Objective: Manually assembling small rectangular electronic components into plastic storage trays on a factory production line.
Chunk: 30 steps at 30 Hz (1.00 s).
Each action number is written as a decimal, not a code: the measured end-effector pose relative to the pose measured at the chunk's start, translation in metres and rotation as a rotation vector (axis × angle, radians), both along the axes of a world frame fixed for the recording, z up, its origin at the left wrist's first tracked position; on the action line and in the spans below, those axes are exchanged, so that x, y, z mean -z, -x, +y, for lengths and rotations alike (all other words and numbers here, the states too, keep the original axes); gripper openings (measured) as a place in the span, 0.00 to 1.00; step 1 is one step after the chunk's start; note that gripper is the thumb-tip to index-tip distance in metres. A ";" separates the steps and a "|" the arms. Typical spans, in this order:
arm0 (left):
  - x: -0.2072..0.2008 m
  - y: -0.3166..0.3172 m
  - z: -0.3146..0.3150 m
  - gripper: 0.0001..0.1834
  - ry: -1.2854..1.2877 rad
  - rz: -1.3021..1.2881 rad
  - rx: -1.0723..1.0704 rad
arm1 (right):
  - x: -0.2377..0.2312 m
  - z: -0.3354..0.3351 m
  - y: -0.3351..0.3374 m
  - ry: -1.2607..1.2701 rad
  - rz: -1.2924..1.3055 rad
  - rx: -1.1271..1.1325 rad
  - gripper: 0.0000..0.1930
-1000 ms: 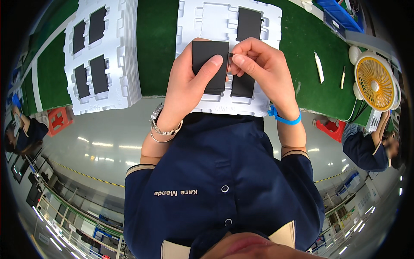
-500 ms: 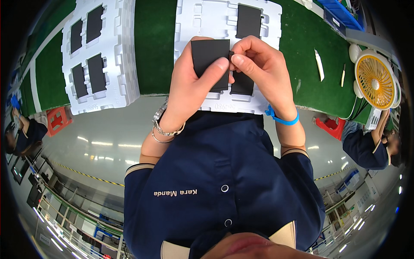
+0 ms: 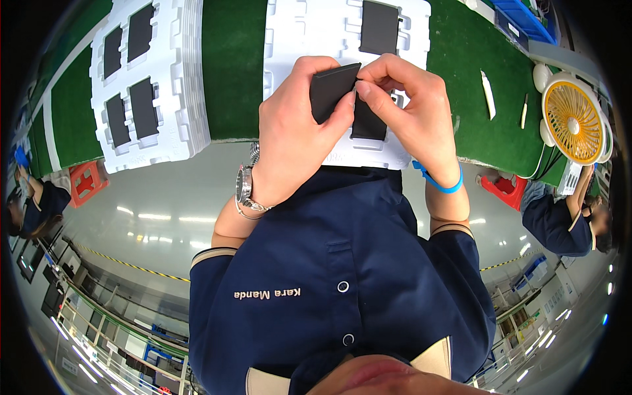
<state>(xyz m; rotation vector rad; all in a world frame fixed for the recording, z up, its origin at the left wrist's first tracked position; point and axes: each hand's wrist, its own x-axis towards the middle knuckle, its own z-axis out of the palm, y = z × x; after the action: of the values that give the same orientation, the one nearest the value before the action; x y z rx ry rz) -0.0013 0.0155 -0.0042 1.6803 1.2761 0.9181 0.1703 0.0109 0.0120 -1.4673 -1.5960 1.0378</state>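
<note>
My left hand (image 3: 293,125) is closed around a flat black rectangular pack (image 3: 331,91), thumb on its near face. The pack is tilted, so its thin upper edge shows. My right hand (image 3: 416,108) is pinched at the pack's right edge; its fingertips hide what they grip there. Both hands are above a white moulded tray (image 3: 309,29). In that tray lie a far black pack (image 3: 379,27) and a nearer black pack (image 3: 368,122), the latter partly covered by my hands.
To the left, a stack of white trays (image 3: 181,92) holds several black packs (image 3: 144,108). On the green mat (image 3: 457,79) at the right lie a white-handled cutter (image 3: 488,95) and a slim pen-like tool (image 3: 524,112), beside a yellow-and-white fan (image 3: 573,125). Co-workers appear at both sides.
The pack, held face-up before, is now tilted and shows its edge. My left wrist has turned. The small dark tab seen at my right fingertips is now hidden.
</note>
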 end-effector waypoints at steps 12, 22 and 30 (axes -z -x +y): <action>0.002 -0.002 -0.003 0.18 -0.015 0.000 0.028 | -0.001 -0.002 -0.003 -0.017 -0.014 -0.007 0.02; -0.002 -0.002 0.000 0.20 0.000 0.022 -0.005 | 0.005 0.000 0.001 0.012 0.102 0.039 0.02; -0.001 -0.005 -0.001 0.19 -0.010 0.017 -0.016 | 0.008 0.001 0.002 -0.015 0.062 0.022 0.02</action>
<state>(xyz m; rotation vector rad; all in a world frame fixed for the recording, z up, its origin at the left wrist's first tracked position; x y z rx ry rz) 0.0034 0.0149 -0.0031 1.6910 1.3001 0.9234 0.1687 0.0120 0.0044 -1.4262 -1.5381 1.0467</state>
